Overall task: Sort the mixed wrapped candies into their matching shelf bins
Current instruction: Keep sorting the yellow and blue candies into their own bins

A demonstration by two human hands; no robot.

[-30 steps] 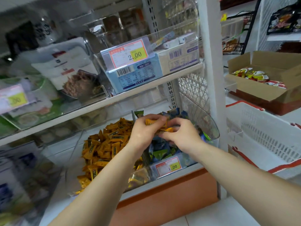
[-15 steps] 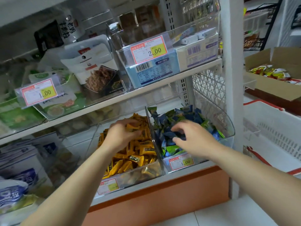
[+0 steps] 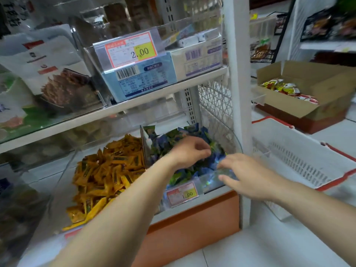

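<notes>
Two clear bins sit side by side on the lower shelf. The left bin holds a heap of orange wrapped candies [image 3: 107, 174]. Blue and green wrapped candies [image 3: 163, 143] fill the right bin, whose front wall carries a 1.00 price tag [image 3: 182, 193]. My left hand [image 3: 189, 151] reaches across into the blue-green pile, its fingers curled down and drawn toward the thumb on a wrapper there. My right hand [image 3: 244, 174] hovers at the bin's front right corner with fingers spread and holds nothing. Motion blur hides the exact candy under my left fingertips.
A clear divider [image 3: 143, 143] separates the two bins. The upper shelf [image 3: 154, 101] overhangs them with boxed goods and a 2.00 tag. A white upright post [image 3: 238, 112] borders the right bin. Beyond it stand a white basket [image 3: 308, 160] and a cardboard box [image 3: 327, 83] of snack packs.
My left hand left the orange bin and crossed right into the blue-green bin. My right hand slid out of that pile toward its front right corner.
</notes>
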